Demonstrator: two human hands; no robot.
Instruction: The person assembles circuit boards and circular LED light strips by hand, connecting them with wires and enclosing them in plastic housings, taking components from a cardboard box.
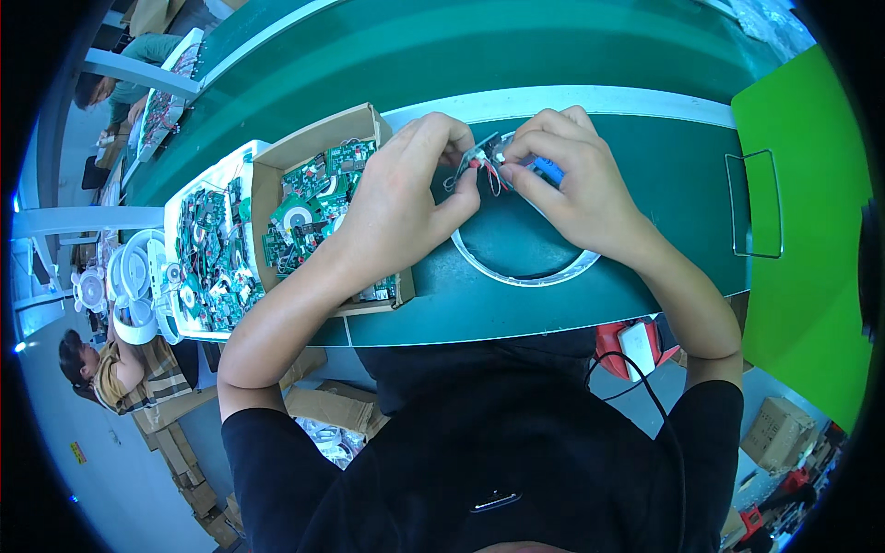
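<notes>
My left hand point(410, 189) is closed, pinching a small circuit board point(481, 146) by its edge between thumb and fingers. Thin red and white wires point(495, 181) hang from the board. Close beside it, my right hand point(567, 175) is closed with its fingertips at a small white connector point(501, 158) on the wires. A blue cylinder point(548, 170), which looks like a battery, shows beneath the right fingers; whether they touch it is hidden. Below both hands a white ring-shaped frame point(525, 279) lies on the green table, its far part covered by the hands.
Left of my left arm stands a cardboard box point(267, 217) of circuit boards, beside a white foam tray point(175, 207) with more. A green panel point(802, 230) with a wire handle borders the right. White round housings point(138, 276) and two people are farther left.
</notes>
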